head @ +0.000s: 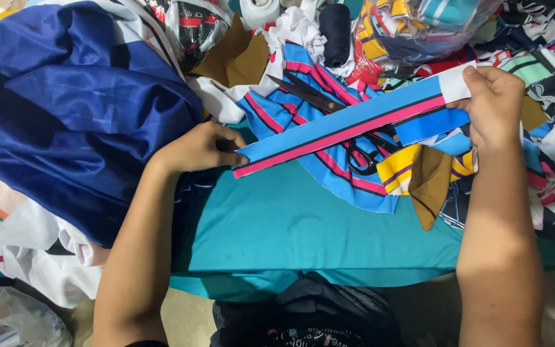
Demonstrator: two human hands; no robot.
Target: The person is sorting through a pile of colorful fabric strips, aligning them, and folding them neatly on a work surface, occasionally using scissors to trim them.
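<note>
**Two hands, one striped strip**

Both of our hands hold a long fabric strip (pixel 348 124), blue with a black line and a pink edge, stretched on a slant above the teal surface (pixel 290 225). Our left hand (pixel 197 148) has its grip closed on the lower end of the strip, thumb and fingers pinching it near the dark blue cloth (pixel 78 109) heaped at the left. Our right hand (pixel 496 106) has its grip closed on the upper, white-tipped end, thumb on top. Under the strip lie black scissors (pixel 342 128), partly covered by it, resting on a pile of striped blue and pink pieces (pixel 329 170). Brown scraps (pixel 239 58) sit just behind that pile, and another brown piece (pixel 428 186) hangs near our right wrist. More mixed-colour offcuts (pixel 547 77) crowd the right side of the surface.
</note>
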